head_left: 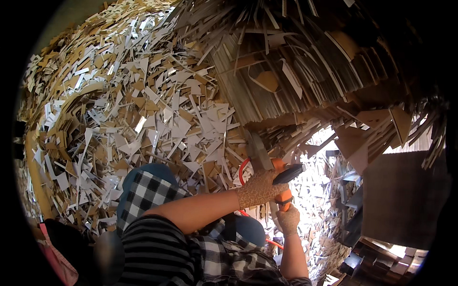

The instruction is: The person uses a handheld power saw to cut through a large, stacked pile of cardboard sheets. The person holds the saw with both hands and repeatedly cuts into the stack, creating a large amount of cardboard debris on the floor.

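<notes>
My left hand (259, 188), in a patterned glove, reaches across from the left and is closed around the black handle of an orange power tool (285, 177). My right hand (288, 219), also gloved, comes up from below and grips the tool's orange lower end. A grey flat piece (258, 148) sticks up from the tool toward the scrap heap; I cannot tell whether it is a blade or a strip of board. A red cord (242, 170) loops beside the left hand.
A big heap of white and brown board offcuts (143, 105) fills the left and middle. Stacked long strips (305, 71) lean at the upper right. A dark board (400, 195) stands at right. My knees, in blue trousers and checked cloth (148, 190), sit below.
</notes>
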`<act>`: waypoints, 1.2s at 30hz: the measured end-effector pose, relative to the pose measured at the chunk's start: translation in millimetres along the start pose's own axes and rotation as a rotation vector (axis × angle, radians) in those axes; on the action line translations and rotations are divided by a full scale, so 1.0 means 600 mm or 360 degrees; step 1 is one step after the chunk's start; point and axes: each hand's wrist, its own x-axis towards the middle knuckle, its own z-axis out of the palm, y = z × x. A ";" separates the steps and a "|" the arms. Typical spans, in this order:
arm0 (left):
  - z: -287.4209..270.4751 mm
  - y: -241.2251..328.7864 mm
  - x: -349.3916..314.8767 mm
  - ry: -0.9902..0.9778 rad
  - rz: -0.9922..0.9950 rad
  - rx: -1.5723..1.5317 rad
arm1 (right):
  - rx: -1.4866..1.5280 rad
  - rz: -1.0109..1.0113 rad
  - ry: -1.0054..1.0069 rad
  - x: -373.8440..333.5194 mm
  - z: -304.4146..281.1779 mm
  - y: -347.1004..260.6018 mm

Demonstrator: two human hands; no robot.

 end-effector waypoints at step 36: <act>0.010 -0.080 0.013 0.0150 0.0064 -0.0024 | 0.0246 -0.0015 -0.0190 0.018 0.025 0.001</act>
